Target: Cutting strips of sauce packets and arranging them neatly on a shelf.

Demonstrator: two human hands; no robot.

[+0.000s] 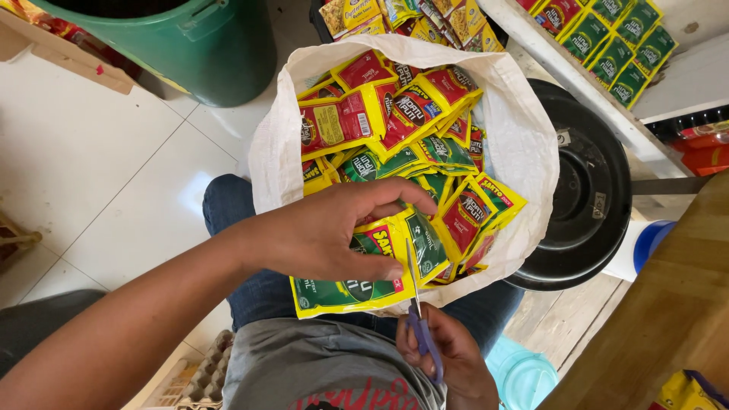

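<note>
Right hand (448, 357) at 6 o'clock, low in view: fingers curled tight through the purple handles of a pair of scissors (418, 304), blades pointing up toward 12 and parted slightly at the strip's edge.

Left hand (326, 231) just above, forearm entering from 8 o'clock: thumb and fingers pinched on a strip of green and yellow sachets (345, 292), thumb pressed along its top face. The strip hangs over the near rim of the sack, at centre, touching the blades on its right end.

White woven sack (524, 144) sits open between the person's knees, jeans on both sides. It is heaped with red and green sachet strips (410, 114).

Farther out: black round weighing scale (592, 197) at 3 o'clock, against the sack. Green bin (197, 45) at 11 o'clock. Shelf of green packets (619, 49) at 1 o'clock. Wooden counter (668, 311) at 4 o'clock.
</note>
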